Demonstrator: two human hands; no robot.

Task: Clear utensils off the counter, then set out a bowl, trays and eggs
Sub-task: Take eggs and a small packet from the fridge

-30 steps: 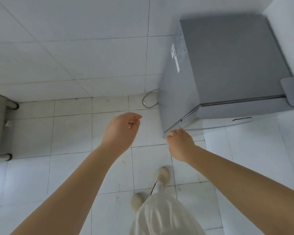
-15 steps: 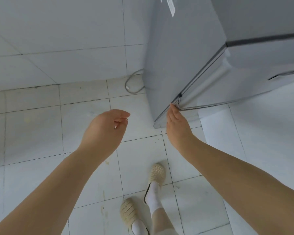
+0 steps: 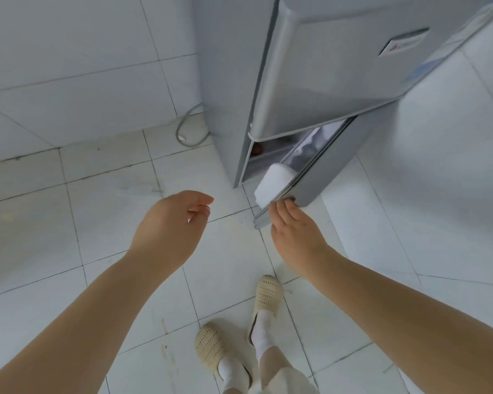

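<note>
Head view: right hand (image 3: 295, 234) with fingers hooked on the bottom corner edge of the lower fridge door (image 3: 322, 169), which stands ajar. Left hand (image 3: 168, 228) hangs loosely curled and empty over bare floor tiles (image 3: 54, 223); a brown, egg-like object (image 3: 257, 149) shows in the gap.

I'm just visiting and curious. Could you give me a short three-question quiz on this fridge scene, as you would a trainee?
1. True or false: the lower fridge door is shut tight.
2. Which hand is on the door's edge? A) left hand B) right hand C) both
3. Fill in: the left hand holds ____.

Key:
1. False. It stands ajar, and a white door shelf shows in the gap.
2. B. The right hand's fingertips meet the door's bottom corner, while the left hand hangs over the floor tiles.
3. Nothing.
</note>
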